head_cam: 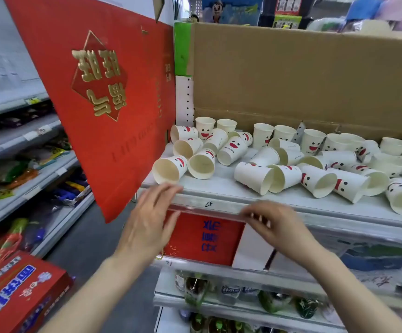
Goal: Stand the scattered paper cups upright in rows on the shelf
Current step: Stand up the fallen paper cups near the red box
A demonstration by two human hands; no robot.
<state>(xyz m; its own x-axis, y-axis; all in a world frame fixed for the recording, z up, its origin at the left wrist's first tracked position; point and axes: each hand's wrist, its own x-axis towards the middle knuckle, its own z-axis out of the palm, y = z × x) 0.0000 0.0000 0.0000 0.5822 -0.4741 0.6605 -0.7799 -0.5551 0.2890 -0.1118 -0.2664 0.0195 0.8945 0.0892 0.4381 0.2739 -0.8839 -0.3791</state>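
Several white paper cups with red smiley faces lie scattered on their sides across the pale shelf [214,186]; one such cup [169,169] rests at the front left corner, another [254,177] near the middle. A few cups stand upright along the back, such as one [205,127] at the left rear. My left hand [149,222] hovers with fingers spread just below the shelf's front edge, holding nothing. My right hand [270,223] is raised in front of the shelf's price rail, fingers loosely bent and empty. Both hands look blurred.
A big red gift box [99,97] hangs at the shelf's left end. A cardboard wall [303,80] backs the shelf. A red price sign [204,236] hangs under the rail. Packaged goods fill the lower shelves and the left aisle shelving; a red carton [17,292] is at bottom left.
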